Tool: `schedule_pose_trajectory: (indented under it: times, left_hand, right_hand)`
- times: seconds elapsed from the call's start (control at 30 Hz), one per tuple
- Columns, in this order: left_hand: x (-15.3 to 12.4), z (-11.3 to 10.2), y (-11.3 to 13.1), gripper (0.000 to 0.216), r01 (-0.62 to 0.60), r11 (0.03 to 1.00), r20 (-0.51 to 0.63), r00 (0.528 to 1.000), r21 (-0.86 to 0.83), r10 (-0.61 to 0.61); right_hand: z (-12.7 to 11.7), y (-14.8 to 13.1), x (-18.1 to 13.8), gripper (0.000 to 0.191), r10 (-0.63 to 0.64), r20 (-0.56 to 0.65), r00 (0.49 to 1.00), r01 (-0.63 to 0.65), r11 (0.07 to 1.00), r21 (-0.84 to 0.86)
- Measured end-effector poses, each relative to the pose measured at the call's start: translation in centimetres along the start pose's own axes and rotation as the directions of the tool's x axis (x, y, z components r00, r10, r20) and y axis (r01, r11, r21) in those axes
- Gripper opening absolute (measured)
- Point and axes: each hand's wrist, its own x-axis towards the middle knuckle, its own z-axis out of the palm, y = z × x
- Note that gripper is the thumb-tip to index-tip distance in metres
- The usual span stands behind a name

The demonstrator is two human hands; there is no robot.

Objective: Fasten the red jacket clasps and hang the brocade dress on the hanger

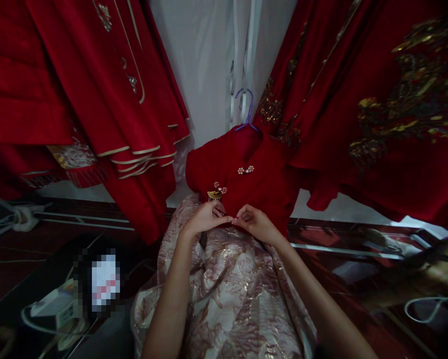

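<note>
A red garment top (263,182) hangs on a purple hanger (247,115) in front of me, over a pink and gold brocade skirt (231,294). Pearl button clasps (245,170) sit on its chest, and a second clasp with a gold fan charm (216,192) lies lower left. My left hand (206,217) and my right hand (254,222) meet at the top's lower edge. Both have fingers pinched together on the red fabric, fingertips almost touching. What sits between the fingertips is too small to make out.
Red embroidered robes (97,99) hang at left and more with gold embroidery (396,109) at right, either side of a white wall (209,60). A power strip with cables (54,301) lies on the dark floor at lower left. White cords (16,217) lie at far left.
</note>
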Motion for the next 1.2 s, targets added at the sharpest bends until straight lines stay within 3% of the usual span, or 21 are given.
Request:
schedule_pose_trajectory:
  times: [0.1, 0.17, 0.3, 0.4, 0.73, 0.93, 1.03, 1.13, 1.2]
  left_hand:
    - [0.8, 0.5, 0.0, 0.047, 0.021, 0.942, -0.179, 0.98, -0.335, -0.086]
    - [1.3, 0.9, 0.1, 0.044, -0.013, 0.82, -0.266, 0.949, -0.573, -0.171]
    - [1.8, 1.7, 0.4, 0.036, -0.04, 0.619, -0.243, 0.938, -0.784, -0.247]
    - [1.9, 1.8, 0.6, 0.034, -0.041, 0.603, -0.244, 0.935, -0.796, -0.258]
    - [1.9, 2.0, 0.8, 0.035, -0.126, 0.733, -0.436, 0.865, -0.669, -0.25]
    - [2.2, 2.1, 0.5, 0.031, -0.113, 0.799, -0.51, 0.82, -0.591, -0.261]
    - [2.1, 2.1, 0.5, 0.034, -0.096, 0.808, -0.494, 0.831, -0.581, -0.257]
    - [2.2, 2.2, 1.1, 0.04, -0.048, 0.819, -0.424, 0.872, -0.572, -0.245]
    - [2.8, 2.3, 2.0, 0.039, -0.078, 0.885, -0.408, 0.903, -0.458, -0.131]
  right_hand:
    - [-2.2, -1.3, -0.7, 0.026, 0.018, 0.191, 0.981, -0.026, 0.999, 0.04]
    - [-3.3, -2.2, -1.3, 0.026, 0.025, 0.27, 0.963, -0.034, 0.999, 0.03]
    - [-4.0, -3.6, -2.1, 0.023, 0.013, 0.314, 0.949, -0.018, 1.0, 0.016]
    - [-3.8, -4.1, -2.3, 0.023, -0.002, 0.323, 0.947, -0.004, 1.0, 0.018]
    - [-3.4, -4.3, -2.3, 0.022, -0.037, 0.331, 0.943, 0.03, 0.999, 0.026]
    - [-3.2, -4.1, -2.2, 0.021, -0.034, 0.329, 0.944, 0.022, 0.999, 0.043]
    - [-3.3, -4.1, -2.2, 0.021, -0.032, 0.329, 0.944, 0.017, 0.999, 0.05]
    - [-3.8, -4.2, -2.3, 0.022, -0.012, 0.352, 0.936, 0.0, 0.999, 0.033]
    - [-4.5, -4.4, -2.6, 0.023, 0.015, 0.387, 0.922, -0.026, 0.999, 0.024]
